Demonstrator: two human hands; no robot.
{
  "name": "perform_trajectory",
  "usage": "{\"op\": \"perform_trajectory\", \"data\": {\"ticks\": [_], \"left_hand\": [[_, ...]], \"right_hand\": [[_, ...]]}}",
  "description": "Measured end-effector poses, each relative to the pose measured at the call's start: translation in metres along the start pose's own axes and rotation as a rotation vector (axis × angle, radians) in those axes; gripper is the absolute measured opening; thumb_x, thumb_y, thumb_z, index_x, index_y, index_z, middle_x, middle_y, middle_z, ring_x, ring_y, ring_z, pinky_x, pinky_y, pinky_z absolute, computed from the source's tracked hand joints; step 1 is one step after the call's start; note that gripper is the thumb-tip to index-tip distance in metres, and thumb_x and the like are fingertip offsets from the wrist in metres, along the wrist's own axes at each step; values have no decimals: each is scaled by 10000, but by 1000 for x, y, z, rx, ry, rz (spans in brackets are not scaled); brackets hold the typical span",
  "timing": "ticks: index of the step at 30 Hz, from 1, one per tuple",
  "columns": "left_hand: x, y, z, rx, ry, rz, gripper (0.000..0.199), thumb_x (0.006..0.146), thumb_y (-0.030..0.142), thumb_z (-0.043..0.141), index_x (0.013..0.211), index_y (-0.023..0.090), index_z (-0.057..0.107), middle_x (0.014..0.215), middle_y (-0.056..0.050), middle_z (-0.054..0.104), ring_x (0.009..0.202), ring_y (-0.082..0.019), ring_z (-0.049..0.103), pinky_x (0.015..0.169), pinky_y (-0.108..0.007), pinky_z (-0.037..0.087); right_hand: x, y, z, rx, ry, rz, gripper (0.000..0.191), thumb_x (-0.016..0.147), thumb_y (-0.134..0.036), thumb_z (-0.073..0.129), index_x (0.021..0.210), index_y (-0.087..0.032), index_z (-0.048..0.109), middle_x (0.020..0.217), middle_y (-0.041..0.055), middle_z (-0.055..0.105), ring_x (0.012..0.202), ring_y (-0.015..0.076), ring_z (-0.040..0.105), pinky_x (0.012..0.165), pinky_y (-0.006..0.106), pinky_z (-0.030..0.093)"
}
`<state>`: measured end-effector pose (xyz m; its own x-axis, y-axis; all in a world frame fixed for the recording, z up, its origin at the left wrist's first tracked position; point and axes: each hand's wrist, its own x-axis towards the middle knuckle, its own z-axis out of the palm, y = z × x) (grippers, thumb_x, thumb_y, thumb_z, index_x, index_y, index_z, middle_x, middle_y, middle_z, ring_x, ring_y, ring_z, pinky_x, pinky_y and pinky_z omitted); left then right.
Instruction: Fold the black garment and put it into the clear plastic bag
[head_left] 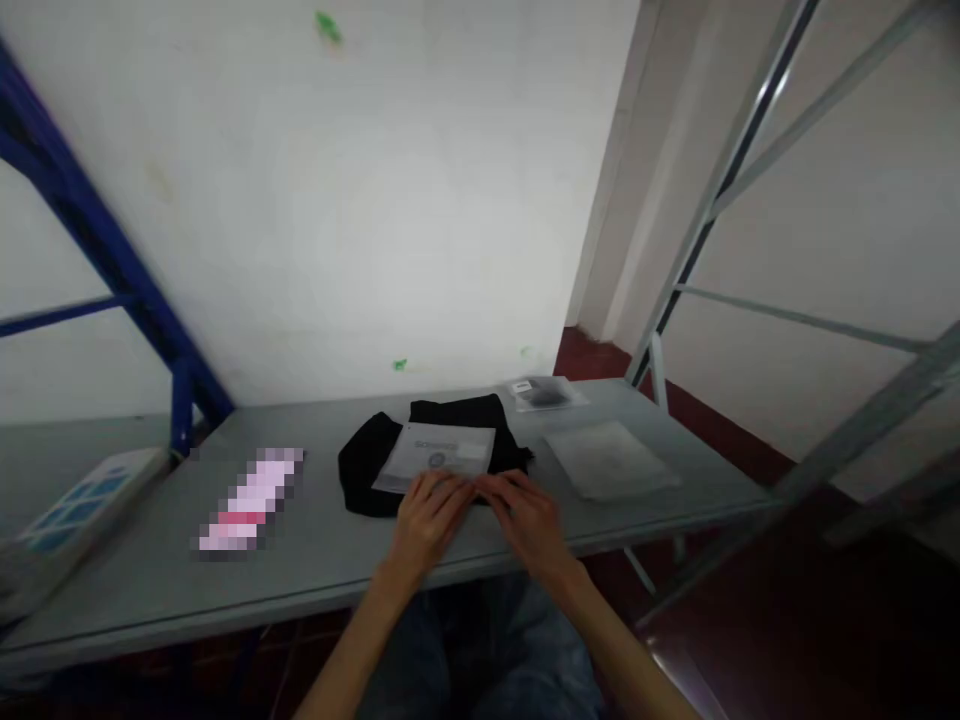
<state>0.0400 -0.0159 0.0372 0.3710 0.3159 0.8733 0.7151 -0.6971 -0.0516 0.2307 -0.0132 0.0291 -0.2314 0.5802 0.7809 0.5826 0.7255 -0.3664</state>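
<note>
A flat, pale translucent plastic bag (457, 440) with grey print lies on a folded black cloth (364, 470) near the middle of the table. At the bag's near edge, my left hand (431, 515) is closed with its fingers bent over the plastic. My right hand (531, 515) meets it there, fingertips pinched together at the bag's near right corner, above the cloth. The two hands' fingertips nearly touch. What lies under the fingers is hidden.
A second translucent bag (607, 460) lies to the right. Behind it is a small clear packet (547, 393) with something dark inside. A blurred-out phone-like object (251, 500) and a white box with blue panels (82, 505) are left. Blue (120, 240) and grey (712, 200) frames flank the table.
</note>
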Motion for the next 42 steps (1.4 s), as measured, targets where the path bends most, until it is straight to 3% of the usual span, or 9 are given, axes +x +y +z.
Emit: {"op": "perform_trajectory", "data": {"ticks": [6,12,17,22,27,29,34,39,42], "left_hand": [[-3,-19,-13,99,28,-134,94,963,164,694,1043,204,722,958,-39,794,949,-229,674,887,-387,497],[-14,-36,-29,161,-1,-281,79,984,212,671,1047,215,719,1015,-55,771,958,-239,652,877,-396,489],[-16,-31,-25,21,-33,-342,107,1003,255,643,1096,217,677,1078,-68,729,1021,-225,673,940,-388,530],[-18,-32,-17,-66,-188,-278,126,1028,299,600,1084,220,680,1018,-56,719,959,-203,683,865,-337,579],[-18,-35,-13,15,-176,-215,151,1047,229,541,1036,217,691,961,-49,731,899,-190,687,832,-329,586],[-15,-35,-11,66,-151,-187,150,1044,209,539,1058,211,688,965,-54,731,901,-188,688,807,-311,583],[-5,-35,-6,144,-133,-141,137,1038,190,536,1043,198,673,963,-56,724,897,-174,685,743,-261,560],[7,-38,-6,201,-35,-205,126,1039,185,528,1035,200,653,942,-55,713,861,-161,697,769,-253,551],[11,-40,-5,226,18,-227,126,1037,175,527,1064,195,648,942,-59,712,856,-163,700,758,-250,543]], "right_hand": [[7,21,-24,-83,181,61,189,1048,-257,606,1115,-268,782,970,27,804,881,185,749,820,300,614],[11,43,-52,-79,247,226,208,1048,-331,588,1058,-239,774,1011,44,805,888,198,758,765,320,621],[12,44,-48,-7,237,291,230,1044,-355,573,1069,-230,765,1034,47,801,919,205,762,759,315,642],[9,42,-35,110,179,316,206,1032,-334,579,1049,-235,758,1015,41,798,901,200,763,732,298,654],[9,27,-26,-1,200,193,243,1020,-193,543,1094,-271,761,1167,64,762,1064,220,720,872,363,637],[12,14,-24,-74,156,91,313,1001,-116,535,1135,-286,762,1181,61,754,1121,229,687,968,400,599],[33,-6,-5,-85,-151,-69,394,967,-27,543,1246,-239,722,1174,63,763,1142,228,676,1015,377,557],[59,-4,20,-269,-322,178,218,1062,-194,509,1076,-208,727,1018,96,788,993,252,738,893,355,548],[73,-5,31,-334,-364,275,172,1030,-288,613,1146,-191,693,1054,116,786,983,281,744,866,370,537]]}}
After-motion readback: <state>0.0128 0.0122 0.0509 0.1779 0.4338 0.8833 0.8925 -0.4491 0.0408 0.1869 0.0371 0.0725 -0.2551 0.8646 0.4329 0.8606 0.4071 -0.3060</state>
